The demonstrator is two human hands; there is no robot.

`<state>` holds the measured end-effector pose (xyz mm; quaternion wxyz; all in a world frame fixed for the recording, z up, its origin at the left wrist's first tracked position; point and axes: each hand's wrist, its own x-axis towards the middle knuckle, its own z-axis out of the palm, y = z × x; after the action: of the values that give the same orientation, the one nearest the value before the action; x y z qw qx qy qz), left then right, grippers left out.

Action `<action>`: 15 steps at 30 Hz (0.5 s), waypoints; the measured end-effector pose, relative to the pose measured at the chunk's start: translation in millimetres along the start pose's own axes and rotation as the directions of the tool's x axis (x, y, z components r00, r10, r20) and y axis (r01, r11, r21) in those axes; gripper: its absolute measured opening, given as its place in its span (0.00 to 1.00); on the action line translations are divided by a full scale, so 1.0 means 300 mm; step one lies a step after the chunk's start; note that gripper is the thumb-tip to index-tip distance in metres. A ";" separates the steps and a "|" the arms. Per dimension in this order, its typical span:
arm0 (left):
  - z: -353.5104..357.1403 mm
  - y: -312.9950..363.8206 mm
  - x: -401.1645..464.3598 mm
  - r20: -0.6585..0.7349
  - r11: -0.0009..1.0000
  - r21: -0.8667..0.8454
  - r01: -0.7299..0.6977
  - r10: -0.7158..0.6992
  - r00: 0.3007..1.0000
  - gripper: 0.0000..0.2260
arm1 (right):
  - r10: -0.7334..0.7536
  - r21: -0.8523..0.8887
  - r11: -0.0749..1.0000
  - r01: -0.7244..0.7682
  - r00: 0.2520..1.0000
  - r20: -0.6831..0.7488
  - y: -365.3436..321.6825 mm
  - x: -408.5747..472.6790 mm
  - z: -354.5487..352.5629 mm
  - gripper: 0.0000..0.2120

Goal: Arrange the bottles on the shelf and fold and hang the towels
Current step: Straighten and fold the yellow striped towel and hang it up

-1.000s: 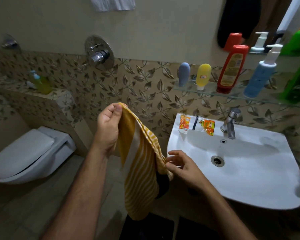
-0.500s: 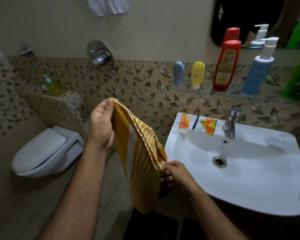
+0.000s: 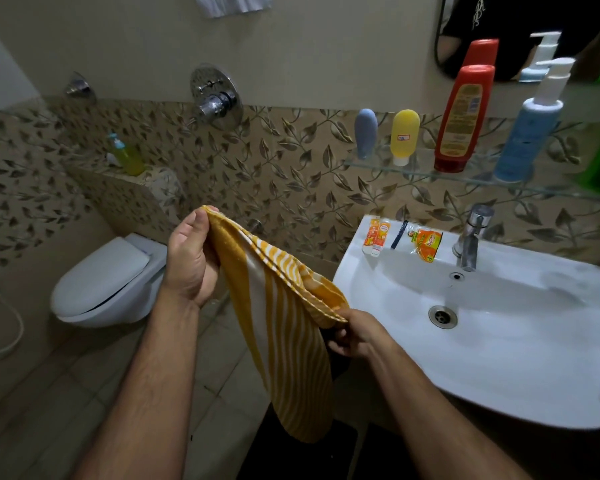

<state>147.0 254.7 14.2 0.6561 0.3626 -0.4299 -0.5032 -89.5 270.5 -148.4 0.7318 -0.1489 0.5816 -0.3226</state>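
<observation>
Holding the yellow striped towel [image 3: 284, 323] stretched between both hands, the person stood between the toilet [image 3: 104, 285] and the white sink [image 3: 499, 323]. A second earlier the right hand [image 3: 355, 336] had hung loose beside the cloth; now its grip pinched the towel's lower corner, while the left hand's [image 3: 191, 258] grip was closed round the upper corner, as it had been all along. That change suggested the fold was properly under way, with hanging not yet done. A white towel [image 3: 232, 3] already hung high on the wall. On the glass shelf [image 3: 413, 169] stood the red bottle [image 3: 463, 119], the blue pump bottle [image 3: 529, 133], the yellow tube [image 3: 404, 135] and the grey tube [image 3: 365, 133] in a row, so that part looked largely settled; a green bottle at the right edge was blurred. Small sachets [image 3: 425, 242] lay on the sink rim. Their print, and the red bottle's label, were too small to read
</observation>
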 end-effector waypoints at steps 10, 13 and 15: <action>-0.305 -0.028 0.011 -0.239 0.907 0.422 0.011 0.099 0.966 0.10 | -0.275 -0.394 0.902 0.177 0.939 -0.208 -0.197 -0.163 -0.013 0.14; -0.406 -0.039 0.007 -0.275 0.874 0.484 0.045 0.103 0.956 0.08 | -0.308 -0.432 0.881 0.194 0.928 -0.212 -0.243 -0.221 0.043 0.16; -0.476 -0.036 0.006 -0.276 0.840 0.539 0.059 0.110 0.955 0.07 | -0.321 -0.472 0.859 0.199 0.927 -0.194 -0.267 -0.262 0.074 0.15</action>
<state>276.2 256.7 -47.8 0.5904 0.5984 -0.4561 -0.2923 -101.5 257.8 -35.4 0.5427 -0.3451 0.7067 -0.2949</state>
